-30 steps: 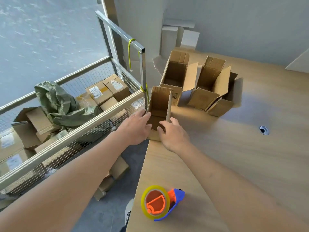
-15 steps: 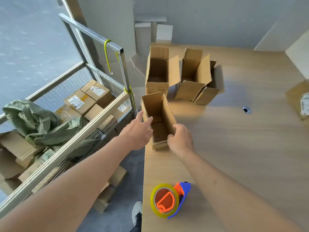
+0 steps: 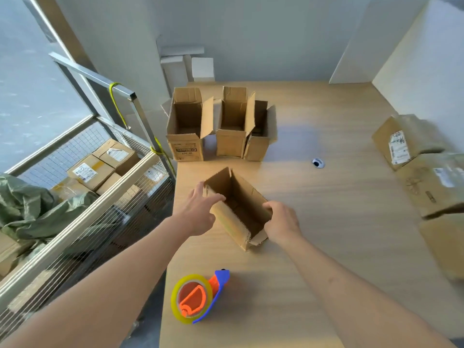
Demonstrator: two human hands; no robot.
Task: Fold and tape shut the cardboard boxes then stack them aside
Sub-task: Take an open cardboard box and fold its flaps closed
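A small open cardboard box [image 3: 234,197] lies on the wooden table [image 3: 326,247] in front of me, its open top facing up and its flaps spread. My left hand [image 3: 200,212] rests against the box's left wall, thumb over the rim and fingers fairly straight. My right hand [image 3: 282,219] grips the right wall near the front corner, fingers curled over the edge. A tape dispenser [image 3: 198,298] with a yellow roll, orange core and blue handle lies near the table's front edge, untouched.
Three open cardboard boxes [image 3: 185,131] [image 3: 232,126] [image 3: 261,136] stand at the back of the table. Closed labelled boxes [image 3: 411,139] [image 3: 437,184] are stacked at the right edge. A wire cage cart [image 3: 100,197] with parcels and a green bag stands left. A cable grommet [image 3: 317,163] sits mid-table.
The box has come toward me and to the right, away from the table's left edge, turning slightly. Both hands moved with it. My view has swung right, showing the stacked boxes.
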